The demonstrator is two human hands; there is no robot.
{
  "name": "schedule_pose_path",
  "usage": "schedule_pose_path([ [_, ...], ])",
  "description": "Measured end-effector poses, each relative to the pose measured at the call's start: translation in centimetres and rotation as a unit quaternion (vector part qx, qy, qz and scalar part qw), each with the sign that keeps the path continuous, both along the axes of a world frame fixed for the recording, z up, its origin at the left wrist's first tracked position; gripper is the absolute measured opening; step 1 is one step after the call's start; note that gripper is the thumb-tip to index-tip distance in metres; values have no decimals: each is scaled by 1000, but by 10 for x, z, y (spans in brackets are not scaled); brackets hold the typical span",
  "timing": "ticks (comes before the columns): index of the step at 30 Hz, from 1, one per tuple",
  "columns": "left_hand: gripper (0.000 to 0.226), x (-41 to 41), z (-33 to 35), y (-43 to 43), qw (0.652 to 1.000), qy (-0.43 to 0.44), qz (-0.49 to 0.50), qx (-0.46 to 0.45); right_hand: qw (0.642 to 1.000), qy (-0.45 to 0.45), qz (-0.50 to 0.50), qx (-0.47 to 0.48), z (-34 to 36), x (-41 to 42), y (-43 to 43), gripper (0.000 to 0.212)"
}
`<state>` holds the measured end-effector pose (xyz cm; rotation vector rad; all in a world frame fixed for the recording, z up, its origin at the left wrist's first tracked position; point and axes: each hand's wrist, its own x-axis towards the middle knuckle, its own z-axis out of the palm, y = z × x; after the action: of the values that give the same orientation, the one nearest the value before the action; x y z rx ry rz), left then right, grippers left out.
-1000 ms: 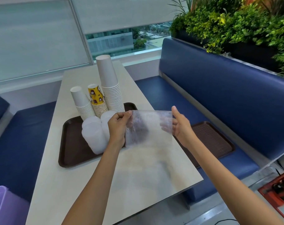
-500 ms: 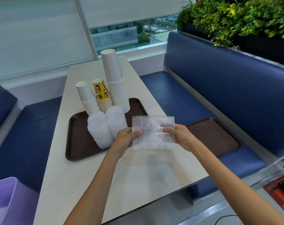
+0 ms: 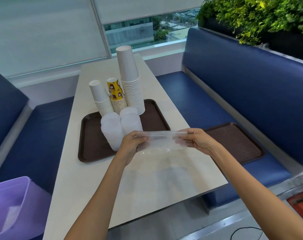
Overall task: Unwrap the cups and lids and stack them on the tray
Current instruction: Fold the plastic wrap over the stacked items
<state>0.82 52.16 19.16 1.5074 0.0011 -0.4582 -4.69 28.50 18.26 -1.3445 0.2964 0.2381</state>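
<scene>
Clear wrapper (image 3: 162, 144) pinched taut between two hands (image 3: 132, 144) (image 3: 198, 142).

We see through one wide-angle head camera, looking forward and down across the desk (image 3: 152, 179) toward the window (image 3: 147, 30), close above it; edges seem lens-bent.

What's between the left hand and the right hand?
A clear plastic wrapper, pinched at one end by the left hand and at the other by the right hand. The head view shows it.

Left hand (image 3: 132, 144) and right hand (image 3: 198, 142) pinch clear wrapper (image 3: 162, 144) above table (image 3: 147, 184).
</scene>
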Motion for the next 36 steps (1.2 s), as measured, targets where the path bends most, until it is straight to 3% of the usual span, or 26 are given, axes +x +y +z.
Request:
schedule_pose_path([
  [3,25,-2,3,3,1000,5,18,-9,999,-6,-28,36,3,1,3,28],
  [6,28,-4,2,4,999,-4,37,-10,988,40,-52,139,3,-1,11,33],
  [9,31,-6,0,7,999,-23,49,5,975,116,-23,189,3,-2,20,60],
  [11,32,-8,-2,11,998,-35,44,16,976,135,-7,168,5,0,27,65],
  [14,31,-11,-6,19,998,-44,25,23,987,126,-29,97,7,3,38,34],
  [17,30,-14,-7,29,999,-48,14,9,991,114,-34,54,10,6,45,20],
  [27,36,-19,-3,69,978,127,67,-149,997,60,35,-47,21,18,74,15],
  [31,57,-19,1,81,986,146,34,-77,992,24,87,-92,26,21,89,18],
  [36,36,-19,-2,102,996,83,-22,26,986,-11,115,-119,32,31,108,18],
])
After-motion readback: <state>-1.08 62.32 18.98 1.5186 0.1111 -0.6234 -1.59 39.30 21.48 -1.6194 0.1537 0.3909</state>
